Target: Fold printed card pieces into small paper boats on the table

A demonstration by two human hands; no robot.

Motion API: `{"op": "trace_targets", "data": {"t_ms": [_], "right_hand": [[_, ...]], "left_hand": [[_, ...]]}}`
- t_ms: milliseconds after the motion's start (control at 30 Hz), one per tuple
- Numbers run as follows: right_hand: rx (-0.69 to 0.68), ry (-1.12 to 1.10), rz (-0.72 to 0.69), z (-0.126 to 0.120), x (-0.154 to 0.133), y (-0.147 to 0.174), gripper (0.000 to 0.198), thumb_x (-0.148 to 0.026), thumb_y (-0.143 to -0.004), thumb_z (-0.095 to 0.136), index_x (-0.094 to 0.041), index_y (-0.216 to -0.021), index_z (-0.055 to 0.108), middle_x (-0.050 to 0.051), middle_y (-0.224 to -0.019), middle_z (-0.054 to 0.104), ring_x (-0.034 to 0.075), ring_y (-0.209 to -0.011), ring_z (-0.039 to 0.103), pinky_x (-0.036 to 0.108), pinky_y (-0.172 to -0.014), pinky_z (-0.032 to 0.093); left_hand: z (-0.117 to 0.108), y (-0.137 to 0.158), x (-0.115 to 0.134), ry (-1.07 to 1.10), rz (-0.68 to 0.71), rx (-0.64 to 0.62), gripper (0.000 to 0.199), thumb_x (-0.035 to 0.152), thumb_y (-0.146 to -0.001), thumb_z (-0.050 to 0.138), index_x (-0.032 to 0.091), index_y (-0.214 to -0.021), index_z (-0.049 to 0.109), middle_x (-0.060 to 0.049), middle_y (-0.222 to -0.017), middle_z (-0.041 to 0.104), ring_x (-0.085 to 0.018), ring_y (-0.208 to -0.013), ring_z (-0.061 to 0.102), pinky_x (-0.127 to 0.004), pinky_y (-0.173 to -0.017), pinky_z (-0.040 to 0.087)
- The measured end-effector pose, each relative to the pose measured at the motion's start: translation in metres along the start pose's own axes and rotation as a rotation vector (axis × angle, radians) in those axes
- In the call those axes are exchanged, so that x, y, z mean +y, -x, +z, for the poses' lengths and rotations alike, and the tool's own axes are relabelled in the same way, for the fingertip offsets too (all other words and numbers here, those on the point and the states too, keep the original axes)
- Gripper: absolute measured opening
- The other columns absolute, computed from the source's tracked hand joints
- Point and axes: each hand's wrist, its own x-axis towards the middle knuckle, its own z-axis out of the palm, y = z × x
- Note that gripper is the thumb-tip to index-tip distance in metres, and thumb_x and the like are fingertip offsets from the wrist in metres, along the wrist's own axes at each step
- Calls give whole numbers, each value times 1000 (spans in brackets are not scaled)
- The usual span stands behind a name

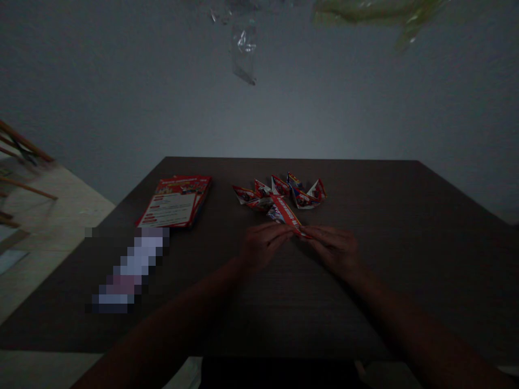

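A red printed paper leaflet [285, 212], folded into a narrow strip, lies slantwise at the middle of the table. My left hand [263, 244] pinches its near end from the left, fingers pressed together. From the other side, my right hand [335, 249] has its fingers closed on the same end, the fingertips of both hands almost meeting. Just beyond the strip sit several folded paper boats [308, 198] in red, white and blue, close together. The strip's far end overlaps some of them in view.
A stack of red and white leaflets [172, 202] lies at the table's left. Nearer me is a long pixelated object [133, 265], its kind hidden. The dark wooden table [405, 216] stands against a pale wall [344, 108] with clear plastic [244, 51] on it.
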Motion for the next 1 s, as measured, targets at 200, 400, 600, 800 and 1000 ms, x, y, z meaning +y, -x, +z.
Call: {"op": "trace_targets", "data": {"t_ms": [200, 400, 600, 800, 1000], "right_hand": [[94, 11, 30, 0, -9, -2, 25, -16, -76, 68, -27, -98, 72, 4, -88, 74, 17, -72, 70, 27, -64, 58], [154, -71, 130, 5, -12, -1, 21, -16, -73, 71, -26, -91, 74, 3, -84, 74, 17, -71, 70, 26, -63, 58], [166, -306, 350, 11, -13, -2, 17, -18, -74, 69, -27, -88, 74, 3, -90, 74, 16, -80, 69, 27, -70, 56], [266, -444, 613, 19, -15, -5, 11, -26, -69, 74, -23, -79, 74, 4, -83, 75, 18, -73, 69, 29, -67, 56], [284, -525, 723, 24, -15, -7, 15, -29, -65, 77, -19, -75, 72, 4, -72, 74, 18, -64, 68, 29, -61, 55]], "left_hand": [[4, 2, 3, -104, 68, 99, 13, 18, -83, 60, 16, -94, 67, -4, -85, 73, -10, -73, 68, -18, -68, 55], [4, 1, 9, -124, 37, 131, 11, 19, -83, 60, 17, -91, 67, -2, -80, 72, -10, -69, 67, -17, -65, 54], [6, -1, 15, -116, -4, 158, 11, 15, -79, 63, 16, -89, 68, -2, -80, 73, -10, -69, 68, -18, -66, 54], [11, -2, 17, -54, -219, 215, 9, 20, -76, 66, 20, -85, 71, 0, -76, 73, -11, -62, 66, -20, -59, 53], [15, -4, 21, 58, -421, 230, 8, 24, -75, 67, 21, -80, 72, 0, -74, 73, -13, -63, 66, -24, -60, 53]]}}
